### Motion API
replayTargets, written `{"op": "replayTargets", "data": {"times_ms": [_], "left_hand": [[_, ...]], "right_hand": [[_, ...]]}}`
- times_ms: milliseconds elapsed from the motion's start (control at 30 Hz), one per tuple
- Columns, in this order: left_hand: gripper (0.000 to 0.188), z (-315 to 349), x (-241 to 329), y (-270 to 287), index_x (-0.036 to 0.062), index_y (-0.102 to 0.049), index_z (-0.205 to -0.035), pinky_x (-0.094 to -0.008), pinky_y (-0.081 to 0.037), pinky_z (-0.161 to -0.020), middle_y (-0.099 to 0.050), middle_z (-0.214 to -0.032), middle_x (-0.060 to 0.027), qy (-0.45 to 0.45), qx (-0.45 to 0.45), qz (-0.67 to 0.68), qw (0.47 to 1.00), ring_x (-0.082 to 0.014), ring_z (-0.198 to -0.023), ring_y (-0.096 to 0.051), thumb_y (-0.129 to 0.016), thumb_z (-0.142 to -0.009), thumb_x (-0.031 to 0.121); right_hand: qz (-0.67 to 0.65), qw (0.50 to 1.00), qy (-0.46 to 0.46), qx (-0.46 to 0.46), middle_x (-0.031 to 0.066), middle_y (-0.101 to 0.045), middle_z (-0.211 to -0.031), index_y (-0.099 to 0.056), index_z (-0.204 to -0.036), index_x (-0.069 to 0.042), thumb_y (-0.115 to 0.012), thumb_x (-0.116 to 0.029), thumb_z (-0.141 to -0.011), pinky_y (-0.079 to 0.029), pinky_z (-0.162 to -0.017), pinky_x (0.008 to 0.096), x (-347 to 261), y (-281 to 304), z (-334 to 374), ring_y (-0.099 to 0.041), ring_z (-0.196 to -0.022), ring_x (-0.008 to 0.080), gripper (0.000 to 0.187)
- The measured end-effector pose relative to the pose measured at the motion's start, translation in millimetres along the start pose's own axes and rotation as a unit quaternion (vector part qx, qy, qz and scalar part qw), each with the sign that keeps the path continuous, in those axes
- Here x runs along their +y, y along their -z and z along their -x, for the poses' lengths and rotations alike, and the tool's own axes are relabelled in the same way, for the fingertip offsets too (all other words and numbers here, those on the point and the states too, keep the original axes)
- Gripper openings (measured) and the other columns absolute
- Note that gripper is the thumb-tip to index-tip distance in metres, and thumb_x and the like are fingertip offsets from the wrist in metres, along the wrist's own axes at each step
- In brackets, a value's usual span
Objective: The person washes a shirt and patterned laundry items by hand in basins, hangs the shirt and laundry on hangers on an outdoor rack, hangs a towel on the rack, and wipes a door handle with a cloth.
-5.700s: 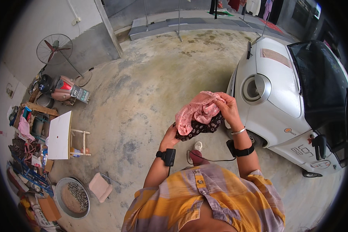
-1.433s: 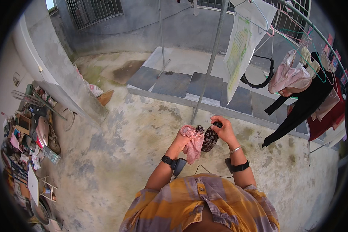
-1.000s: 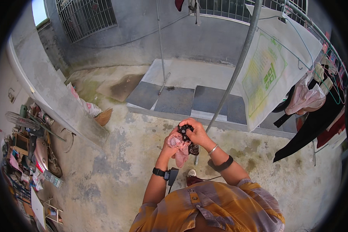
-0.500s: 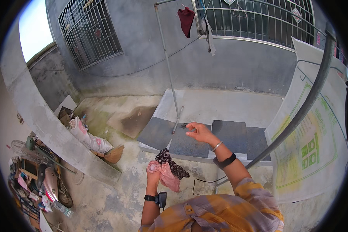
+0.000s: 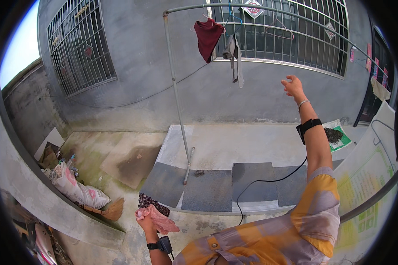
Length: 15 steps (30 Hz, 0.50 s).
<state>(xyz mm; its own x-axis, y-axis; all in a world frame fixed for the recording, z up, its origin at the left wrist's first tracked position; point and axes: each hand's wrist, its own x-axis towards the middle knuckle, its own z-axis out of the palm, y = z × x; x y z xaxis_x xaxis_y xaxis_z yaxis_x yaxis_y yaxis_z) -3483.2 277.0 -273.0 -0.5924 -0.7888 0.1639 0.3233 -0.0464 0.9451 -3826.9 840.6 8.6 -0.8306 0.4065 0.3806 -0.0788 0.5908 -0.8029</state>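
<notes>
My left hand (image 5: 147, 225) is low, closed on a bunched pink cloth (image 5: 164, 222). A dark patterned cloth (image 5: 151, 202) hangs out beside it, seemingly in the same grip. My right arm reaches up and forward, and the right hand (image 5: 293, 87) is in the air with its fingers apart and nothing visible in them. Above that hand, a pink hanger (image 5: 279, 33) dangles by the barred window, the hanging thing nearest to it. Farther left on the metal rail (image 5: 239, 5) hang a dark red garment (image 5: 207, 39) and a grey cloth (image 5: 232, 55).
A pole (image 5: 174, 84) holds up the rail's left end. Dark slabs (image 5: 207, 191) lie along the front of a raised ledge (image 5: 216, 141). A broom (image 5: 114, 210) and a filled white sack (image 5: 77, 187) rest at the left. A printed sheet (image 5: 362, 185) hangs at the right.
My right hand has risen from over the slabs, stretching up and to the right. My left hand has shifted left, still gripping the cloths. The view has tilted up toward the rail.
</notes>
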Motion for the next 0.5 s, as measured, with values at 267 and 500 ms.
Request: {"op": "replayTargets", "data": {"times_ms": [267,500], "left_hand": [[0.038,-54.9,-47.4,-72.0,0.0109,-0.038,-0.077,-0.0239,-0.045,-0.065,-0.047,-0.072,0.0018,-0.018,0.039,-0.032,0.999,-0.0090,-0.065,-0.045,-0.069,-0.064,-0.006],[0.040,-64.3,-81.1,-151.4,0.0099,-0.039,-0.081,-0.0233,-0.045,-0.065,-0.048,-0.076,0.0009,-0.031,0.082,-0.086,0.992,-0.0099,-0.068,-0.046,-0.072,-0.063,-0.002]], "right_hand": [[0.181,0.944,0.104,0.255,0.0225,-0.056,-0.101,-0.048,-0.113,0.000,-0.062,-0.038,-0.072,-0.046,-0.078,0.0379,-27.7,52.4,-191.0,-0.057,-0.092,0.0333,0.057],[0.247,0.926,0.139,0.249,0.0244,-0.059,-0.092,-0.055,-0.098,0.006,-0.061,-0.047,-0.071,-0.045,-0.078,0.0404,-40.7,55.4,-307.1,-0.056,-0.092,0.0362,0.060]]}}
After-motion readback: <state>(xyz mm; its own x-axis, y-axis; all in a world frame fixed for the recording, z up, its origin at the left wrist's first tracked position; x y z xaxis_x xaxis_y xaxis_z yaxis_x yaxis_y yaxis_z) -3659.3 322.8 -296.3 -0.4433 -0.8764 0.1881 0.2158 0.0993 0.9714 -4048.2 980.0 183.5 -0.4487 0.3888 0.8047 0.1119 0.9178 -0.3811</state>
